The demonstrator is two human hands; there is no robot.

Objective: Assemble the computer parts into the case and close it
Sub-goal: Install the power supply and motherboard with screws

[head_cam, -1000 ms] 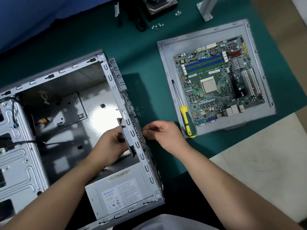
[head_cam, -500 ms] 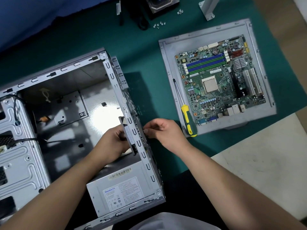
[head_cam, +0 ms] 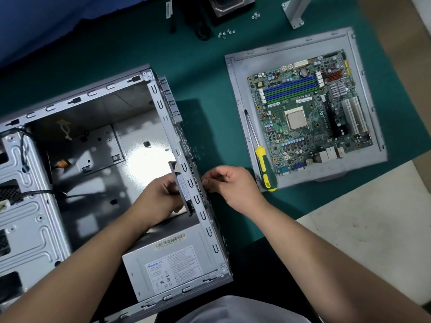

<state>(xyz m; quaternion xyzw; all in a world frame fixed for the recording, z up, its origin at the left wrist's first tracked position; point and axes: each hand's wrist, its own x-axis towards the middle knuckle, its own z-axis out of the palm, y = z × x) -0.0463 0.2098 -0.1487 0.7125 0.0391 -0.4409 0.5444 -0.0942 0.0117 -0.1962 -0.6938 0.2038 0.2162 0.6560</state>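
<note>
An open grey computer case (head_cam: 70,106) lies on its side at the left, with a grey power supply (head_cam: 168,264) in its near corner. My left hand (head_cam: 158,199) is inside the case and grips a dark case fan (head_cam: 180,185) against the rear wall. Outside that wall my right hand (head_cam: 231,185) pinches something small at the wall; what it is stays hidden by the fingers. A green motherboard (head_cam: 307,113) rests on the grey side panel (head_cam: 238,82) at the right.
A yellow-and-green screwdriver (head_cam: 264,166) lies on the side panel's left edge. Several loose screws (head_cam: 225,33) sit on the green mat (head_cam: 205,73) at the back, near a dark part and a grey bracket (head_cam: 295,12). A drive cage (head_cam: 25,206) with black cables fills the case's left.
Both hands stay at the case's rear wall with the fan. The view has shifted slightly; the hands have barely moved.
</note>
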